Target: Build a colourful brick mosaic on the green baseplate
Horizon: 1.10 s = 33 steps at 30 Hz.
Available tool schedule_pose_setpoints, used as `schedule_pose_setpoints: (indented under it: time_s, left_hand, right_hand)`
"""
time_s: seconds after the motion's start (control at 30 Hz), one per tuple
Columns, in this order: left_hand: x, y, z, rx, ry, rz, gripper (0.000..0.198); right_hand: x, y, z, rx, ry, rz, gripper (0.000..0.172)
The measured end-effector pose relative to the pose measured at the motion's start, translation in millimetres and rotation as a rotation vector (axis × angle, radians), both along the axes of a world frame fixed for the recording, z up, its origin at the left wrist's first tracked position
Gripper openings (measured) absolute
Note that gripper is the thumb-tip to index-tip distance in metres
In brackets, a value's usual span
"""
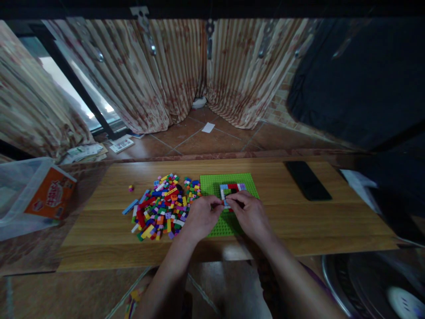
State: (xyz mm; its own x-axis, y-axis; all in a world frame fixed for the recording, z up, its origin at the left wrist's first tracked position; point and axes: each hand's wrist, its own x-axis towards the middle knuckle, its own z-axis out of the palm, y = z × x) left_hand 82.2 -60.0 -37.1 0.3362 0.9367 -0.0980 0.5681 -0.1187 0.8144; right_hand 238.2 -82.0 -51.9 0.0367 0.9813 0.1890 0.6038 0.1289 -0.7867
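A green studded baseplate (221, 229) lies on the wooden table. On it stands a low rectangular frame of toy building bricks (234, 186), with red, white, light blue and purple pieces showing. My left hand (205, 215) is closed in a pinch at the frame's front left corner. Close against it, my right hand (249, 212) has its thumb and fingers pressed together over a small light blue building brick (227, 203) at that corner. My fingers hide the front side of the frame. What sits inside the left pinch is too small to make out.
Left of the baseplate spreads a heap of loose bricks (166, 208) in many colours. A small brick (131, 188) lies apart from it. A black phone (307, 179) rests at the right. Beyond the table's left end stands a clear plastic box (23, 177) with an orange label.
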Motion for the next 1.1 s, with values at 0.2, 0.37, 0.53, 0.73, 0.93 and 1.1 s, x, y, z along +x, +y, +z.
schedule_pose_setpoints:
  time_s: [0.2, 0.37, 0.53, 0.73, 0.93, 1.1]
  left_hand:
    - [2.8, -3.5, -4.3, 0.05, 0.071, 0.031, 0.02]
    - [6.9, -5.2, -4.2, 0.107, 0.13, 0.075, 0.017]
    - [7.4, -5.8, -4.2, 0.115, 0.138, 0.065, 0.018]
    - [5.3, -4.8, -1.1, 0.072, 0.072, 0.063, 0.022]
    - [6.1, -2.3, -1.7, 0.046, 0.096, 0.082, 0.032]
    - [7.7, 0.5, -7.1, 0.0, 0.016, 0.13, 0.029]
  right_hand:
    - [-0.1, -1.9, 1.8, -0.015, -0.086, 0.001, 0.024]
    - [2.6, -5.0, 3.6, -0.055, -0.087, 0.048, 0.02]
    - [3.1, -5.2, 1.3, -0.046, -0.068, 0.051, 0.018]
    - [3.3, -4.8, -0.6, -0.018, -0.086, 0.084, 0.02]
    - [0.5, -3.8, -2.9, 0.001, -0.115, 0.064, 0.021]
    - [-1.2, -4.0, -0.7, -0.017, -0.106, 0.063, 0.021]
